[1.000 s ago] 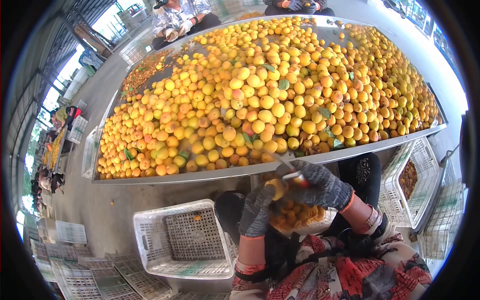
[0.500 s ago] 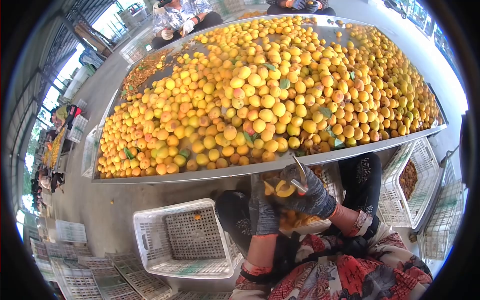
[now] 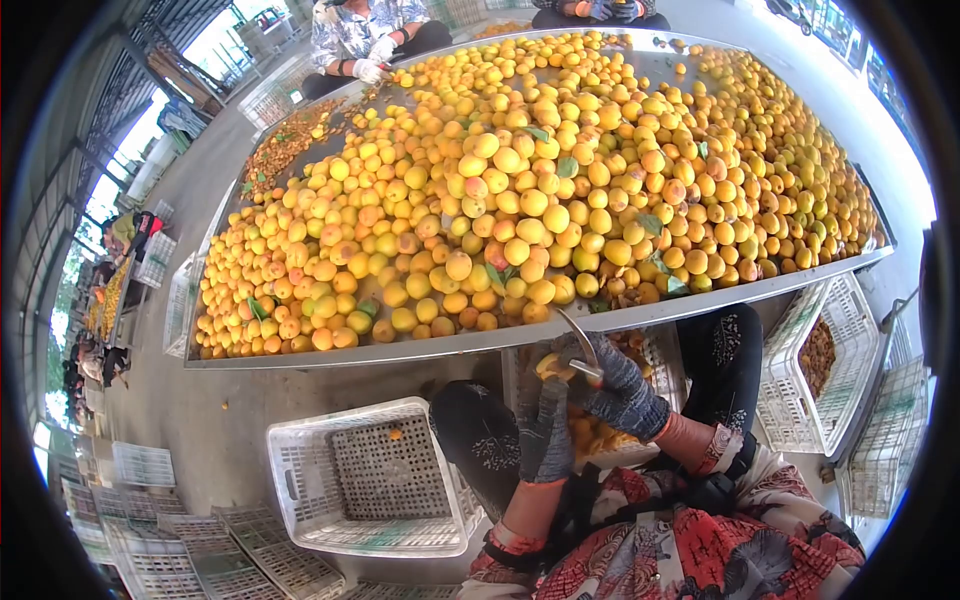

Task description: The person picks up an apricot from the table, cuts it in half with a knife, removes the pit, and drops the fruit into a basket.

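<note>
Both my hands wear grey knit gloves and meet just below the near edge of a metal table (image 3: 450, 347) piled with apricots (image 3: 500, 190). An apricot (image 3: 553, 367), orange and partly covered by the fingers, is gripped in my left hand (image 3: 545, 430). My right hand (image 3: 628, 398) is closed on a curved knife (image 3: 580, 343), its hooked blade pointing up and to the left beside the fruit. Under the hands, between my knees, a crate (image 3: 662, 365) with orange fruit pieces is partly hidden by my arms.
A white crate (image 3: 290, 520) with one orange piece stands left of my legs. At right, another crate (image 3: 790, 410) holds brownish pieces. Two people (image 3: 365, 40) (image 3: 600, 12) sit across the table. Stacked crates (image 3: 200, 550) lie at lower left.
My left hand has shifted right, closer to the right hand. Two opened fruit pieces showed before; now one fruit shows at the fingertips. The knife tip swung left. A co-worker's hands moved towards the table.
</note>
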### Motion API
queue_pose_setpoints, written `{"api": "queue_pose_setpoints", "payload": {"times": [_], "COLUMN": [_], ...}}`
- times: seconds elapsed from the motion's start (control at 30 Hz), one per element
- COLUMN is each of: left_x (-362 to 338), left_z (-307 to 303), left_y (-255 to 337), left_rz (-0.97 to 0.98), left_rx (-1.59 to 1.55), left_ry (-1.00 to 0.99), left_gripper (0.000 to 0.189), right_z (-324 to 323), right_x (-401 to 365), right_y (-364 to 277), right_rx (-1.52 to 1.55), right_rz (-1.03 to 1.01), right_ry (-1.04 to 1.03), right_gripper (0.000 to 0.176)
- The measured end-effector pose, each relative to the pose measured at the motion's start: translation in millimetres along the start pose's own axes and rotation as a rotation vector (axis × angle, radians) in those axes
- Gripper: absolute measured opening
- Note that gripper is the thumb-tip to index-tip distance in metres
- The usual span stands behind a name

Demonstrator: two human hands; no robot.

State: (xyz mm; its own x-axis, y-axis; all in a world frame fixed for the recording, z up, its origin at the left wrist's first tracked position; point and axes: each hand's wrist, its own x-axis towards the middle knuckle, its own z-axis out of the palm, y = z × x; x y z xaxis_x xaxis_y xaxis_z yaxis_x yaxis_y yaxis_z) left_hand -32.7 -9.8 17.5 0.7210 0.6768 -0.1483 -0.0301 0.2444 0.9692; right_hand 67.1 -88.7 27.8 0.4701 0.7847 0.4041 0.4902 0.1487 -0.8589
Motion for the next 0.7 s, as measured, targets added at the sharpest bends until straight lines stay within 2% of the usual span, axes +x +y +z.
{"api": "queue_pose_setpoints", "payload": {"times": [0.07, 0.13, 0.17, 0.23, 0.27, 0.3, 0.37, 0.4, 0.47, 0.5, 0.53, 0.57, 0.63, 0.7], "left_x": [3, 10, 14, 18, 19, 20, 22, 20, 16, 13, 10, 7, 7, 7], "left_z": [12, 9, 7, 0, -3, -4, -3, -1, 3, 7, 12, 15, 18, 18], "left_y": [10, -3, -6, -7, -7, -9, -14, -15, -17, -16, -13, -12, -17, -17], "left_rz": [0.146, 0.136, 0.124, 0.072, 0.017, 0.013, -0.004, -0.009, -0.011, -0.016, 0.088, 0.193, 0.201, 0.206], "left_rx": [-0.3, -0.411, -0.522, -0.602, -0.682, -0.679, -0.677, -0.676, -0.404, -0.402, -0.105, 0.193, 0.239, 0.287], "left_ry": [0.087, 0.077, 0.067, 0.041, 0.016, 0.017, 0.089, 0.087, 0.082, 0.078, 0.098, 0.116, 0.119, 0.125], "left_gripper": [0.042, 0.043, 0.043, 0.042, 0.041, 0.041, 0.043, 0.043, 0.039, 0.039, 0.035, 0.032, 0.028, 0.024], "right_z": [1, 7, 3, -5, -5, -9, -20, -18, -15, -13, -12, -11, -8, -3], "right_x": [-1, -9, -11, -14, -2, 5, 16, 21, 28, 34, 48, 49, 51, 48], "right_y": [1, 18, 18, 16, 18, 16, 8, 6, -7, -15, -22, -19, -15, -17], "right_rx": [-0.076, 0.466, 0.466, 0.654, 0.601, 0.603, 1.133, 1.171, 1.215, 1.259, 0.66, 0.659, 1.266, 1.299], "right_rz": [-0.002, 0.266, 0.266, 0.313, 0.34, 0.343, 0.311, 0.358, 0.318, 0.278, 0.323, 0.325, 0.146, 0.118], "right_ry": [-0.018, -0.024, -0.023, 0.156, 0.262, 0.265, 0.301, 0.385, 0.421, 0.452, 0.501, 0.507, 0.396, 0.428], "right_gripper": [0.052, 0.048, 0.048, 0.045, 0.043, 0.043, 0.041, 0.041, 0.04, 0.039, 0.025, 0.025, 0.031, 0.025]}}
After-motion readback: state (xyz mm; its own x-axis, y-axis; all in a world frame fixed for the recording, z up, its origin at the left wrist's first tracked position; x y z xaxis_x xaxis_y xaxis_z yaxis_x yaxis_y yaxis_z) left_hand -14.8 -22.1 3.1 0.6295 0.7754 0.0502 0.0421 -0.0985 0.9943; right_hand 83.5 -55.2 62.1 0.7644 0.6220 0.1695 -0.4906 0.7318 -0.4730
